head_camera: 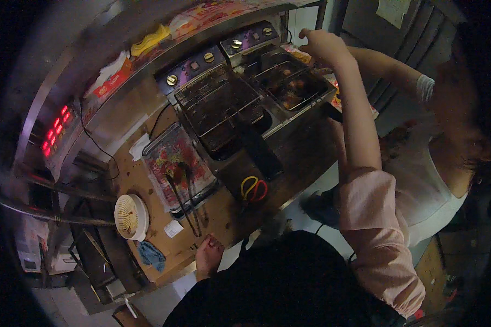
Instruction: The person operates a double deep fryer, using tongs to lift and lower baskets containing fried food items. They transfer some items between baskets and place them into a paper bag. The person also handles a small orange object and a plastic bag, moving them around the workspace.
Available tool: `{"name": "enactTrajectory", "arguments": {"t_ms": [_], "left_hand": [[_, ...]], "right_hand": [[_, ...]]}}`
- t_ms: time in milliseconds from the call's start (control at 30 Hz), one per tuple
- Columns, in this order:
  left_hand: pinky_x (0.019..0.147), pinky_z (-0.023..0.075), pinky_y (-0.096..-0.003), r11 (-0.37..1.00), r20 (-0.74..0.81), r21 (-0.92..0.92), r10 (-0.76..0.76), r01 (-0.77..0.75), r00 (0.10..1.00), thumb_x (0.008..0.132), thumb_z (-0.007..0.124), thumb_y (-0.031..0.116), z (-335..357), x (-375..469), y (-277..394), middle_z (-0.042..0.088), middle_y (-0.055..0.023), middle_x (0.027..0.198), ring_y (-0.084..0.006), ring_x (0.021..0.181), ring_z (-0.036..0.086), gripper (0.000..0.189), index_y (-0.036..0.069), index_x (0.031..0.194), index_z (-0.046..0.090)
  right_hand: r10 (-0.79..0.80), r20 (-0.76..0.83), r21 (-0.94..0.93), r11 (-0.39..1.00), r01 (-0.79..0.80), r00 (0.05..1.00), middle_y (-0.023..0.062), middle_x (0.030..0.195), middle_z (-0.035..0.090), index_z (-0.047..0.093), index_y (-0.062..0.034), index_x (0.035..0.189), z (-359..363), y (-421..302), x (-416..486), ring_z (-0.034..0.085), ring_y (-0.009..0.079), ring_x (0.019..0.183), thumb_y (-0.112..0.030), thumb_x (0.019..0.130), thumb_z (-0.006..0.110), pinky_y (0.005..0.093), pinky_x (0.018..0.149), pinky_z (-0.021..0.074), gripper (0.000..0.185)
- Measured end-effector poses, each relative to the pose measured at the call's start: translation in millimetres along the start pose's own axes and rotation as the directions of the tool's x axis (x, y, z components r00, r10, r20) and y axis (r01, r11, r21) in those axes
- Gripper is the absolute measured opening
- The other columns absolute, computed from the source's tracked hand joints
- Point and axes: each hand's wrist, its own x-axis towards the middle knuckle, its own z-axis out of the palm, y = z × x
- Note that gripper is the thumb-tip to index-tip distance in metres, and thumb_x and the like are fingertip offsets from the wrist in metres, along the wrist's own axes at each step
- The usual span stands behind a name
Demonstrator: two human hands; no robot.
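My left hand (209, 250) rests at the counter's front edge, fingers curled, with nothing visible in it. Close by, black tongs (184, 196) lie across a metal tray (196, 153) lined with red-patterned paper. My right hand (325, 45), beyond a pink sleeve, is raised above the far right of a two-basin fryer (286, 122), fingers apart and nothing seen between them. The left frying basket (212, 102) has its black handle (260, 153) towards me. Browned food pieces (292, 88) sit in the right basket. Scissors with yellow and red handles (254, 189) lie in front of the fryer.
A co-worker (421, 184) stands close at right, one arm reaching behind mine. A white strainer basket (131, 216), a blue cloth (151, 255) and a small paper slip (173, 229) are at left. Packets line the shelf (147, 69); a red-lit display (56, 131) is at far left.
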Motion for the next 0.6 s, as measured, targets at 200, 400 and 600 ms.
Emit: {"name": "enactTrajectory", "arguments": {"t_ms": [200,400,600], "left_hand": [[0.065,0.034,-0.0271,0.998,0.074,0.024,0.061,-0.062,0.995,0.087,0.054,0.017,15,-5,36,0.042,0.0042,0.07,-0.0099,0.067,0.041,0.017,0.006,0.1,0.056],[0.067,0.0345,-0.0271,0.984,-0.023,-0.074,0.164,-0.165,0.986,0.088,0.052,0.014,14,-13,44,0.042,0.0038,0.07,-0.0089,0.067,0.041,0.016,0.005,0.101,0.056],[0.067,0.0341,-0.0267,0.987,-0.082,-0.078,0.132,-0.138,0.988,0.089,0.05,0.014,-6,-12,40,0.042,0.0036,0.07,-0.0096,0.067,0.042,0.016,0.006,0.102,0.056]], "right_hand": [[-0.149,-0.17,-0.076,0.988,0.138,0.974,0.0093,0.083,0.066,0.059,-0.0122,0.104,-40,-51,-35,0.064,0.0281,0.078,-0.023,0.083,0.057,0.0393,0.067,0.0503,0.024],[-0.199,-0.257,-0.083,0.98,0.183,0.946,0.0085,0.081,0.065,0.061,-0.0111,0.095,-63,-80,-74,0.063,0.0277,0.075,-0.017,0.082,0.056,0.038,0.063,0.0496,0.015],[-0.234,-0.345,-0.071,0.972,0.224,0.909,0.0098,0.079,0.064,0.06,-0.0102,0.092,-81,-84,-118,0.063,0.0286,0.074,-0.013,0.078,0.053,0.0385,0.06,0.0505,0.016]]}}
